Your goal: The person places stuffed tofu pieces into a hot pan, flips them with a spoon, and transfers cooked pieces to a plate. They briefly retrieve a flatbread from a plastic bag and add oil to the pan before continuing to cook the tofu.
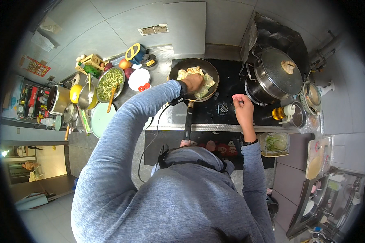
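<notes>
My left hand [194, 82] reaches down into a dark frying pan [213, 67], its fingers bent among the pieces of food. The folded, pale-wrapped pieces [202, 93] have browned patches and green filling showing through. Whether the fingertips grip one of them is hidden by the hand. The pan's black handle [188, 121] points back toward my body. Over the black cooktop [228, 73], right of a stove knob [223, 109], my right hand [243, 107] hovers with loosely curled fingers and holds nothing that I can see.
A large lidded steamer pot [276, 73] occupies the right burner, near an oil bottle [279, 114]. On the left counter stand a bowl of chopped green filling [105, 82] with a wooden spoon [111, 100], a white plate [138, 77] and a pale green plate [99, 120]. A black cable [154, 136] hangs from my left wrist.
</notes>
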A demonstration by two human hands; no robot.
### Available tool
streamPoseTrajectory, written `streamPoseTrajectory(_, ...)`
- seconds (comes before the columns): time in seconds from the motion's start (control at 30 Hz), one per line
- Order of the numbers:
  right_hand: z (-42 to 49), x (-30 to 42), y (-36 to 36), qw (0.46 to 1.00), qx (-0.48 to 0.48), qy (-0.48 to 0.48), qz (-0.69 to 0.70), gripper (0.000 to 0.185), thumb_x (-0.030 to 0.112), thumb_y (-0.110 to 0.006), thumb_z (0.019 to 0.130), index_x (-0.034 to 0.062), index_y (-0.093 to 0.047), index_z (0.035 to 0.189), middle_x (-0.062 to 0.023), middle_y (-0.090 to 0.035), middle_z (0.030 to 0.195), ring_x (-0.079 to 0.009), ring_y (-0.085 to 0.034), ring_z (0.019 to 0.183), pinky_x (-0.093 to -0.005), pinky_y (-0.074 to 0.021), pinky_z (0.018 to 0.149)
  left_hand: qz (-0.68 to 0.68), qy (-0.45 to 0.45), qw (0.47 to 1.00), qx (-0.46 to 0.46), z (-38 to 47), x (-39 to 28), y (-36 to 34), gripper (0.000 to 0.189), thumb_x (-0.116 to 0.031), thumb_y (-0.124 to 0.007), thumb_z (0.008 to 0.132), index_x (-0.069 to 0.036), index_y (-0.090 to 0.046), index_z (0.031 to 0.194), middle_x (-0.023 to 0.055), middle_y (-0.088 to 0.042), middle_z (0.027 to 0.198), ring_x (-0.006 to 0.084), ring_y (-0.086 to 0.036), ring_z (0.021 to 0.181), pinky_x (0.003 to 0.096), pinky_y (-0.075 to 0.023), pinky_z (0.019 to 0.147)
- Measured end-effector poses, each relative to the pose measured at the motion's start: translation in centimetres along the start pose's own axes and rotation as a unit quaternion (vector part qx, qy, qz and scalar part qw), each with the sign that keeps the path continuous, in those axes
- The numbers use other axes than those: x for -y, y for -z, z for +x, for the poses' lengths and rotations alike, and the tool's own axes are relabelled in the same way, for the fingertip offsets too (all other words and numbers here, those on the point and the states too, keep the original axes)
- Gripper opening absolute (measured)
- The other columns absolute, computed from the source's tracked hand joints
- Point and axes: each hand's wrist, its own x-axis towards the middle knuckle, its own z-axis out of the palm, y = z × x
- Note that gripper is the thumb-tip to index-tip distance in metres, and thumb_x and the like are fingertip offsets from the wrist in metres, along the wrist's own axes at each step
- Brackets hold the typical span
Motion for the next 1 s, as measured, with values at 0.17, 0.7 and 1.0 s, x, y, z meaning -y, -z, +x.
streamPoseTrajectory(0.17, -0.1, -0.2, -0.5, 1.0, 0.003, -0.011, 0.021, 0.007, 0.01, -0.07, 0.09, 0.0049, -0.071, 0.095, -0.0079, -0.064, 0.082, -0.0169, -0.063, 0.07, -0.0295, -0.0464, 0.061, -0.06, -0.045, 0.995, 0.072, -0.6, 0.3, -0.4, 0.029, -0.007, -0.071, 0.077, -0.005, -0.073, 0.107, 0.0173, -0.073, 0.099, 0.0329, -0.07, 0.098, 0.0396, -0.0541, 0.087)
streamPoseTrajectory(0.7, 0.8, 0.1, -1.1, 0.998, 0.035, 0.014, 0.052, 0.006, 0.007, -0.068, 0.091, 0.0031, -0.071, 0.095, -0.0045, -0.062, 0.081, -0.0111, -0.058, 0.07, -0.026, -0.044, 0.061, -0.099, -0.21, 0.965, 0.12, -2.9, 0.5, 0.2, 0.042, 0.001, -0.059, 0.081, -0.007, -0.071, 0.12, 0.0165, -0.068, 0.122, 0.0331, -0.062, 0.116, 0.0385, -0.0483, 0.1)
streamPoseTrajectory(1.0, 1.4, -0.3, -1.4, 0.997, 0.042, 0.02, 0.067, 0.006, 0.009, -0.069, 0.09, 0.0038, -0.07, 0.093, -0.0049, -0.057, 0.075, -0.0126, -0.052, 0.062, -0.0278, -0.0413, 0.057, -0.115, -0.16, 0.972, 0.13, -2.5, 0.9, -1.4, 0.043, 0.004, -0.057, 0.084, -0.004, -0.066, 0.125, 0.017, -0.061, 0.131, 0.033, -0.056, 0.126, 0.0382, -0.0444, 0.107)
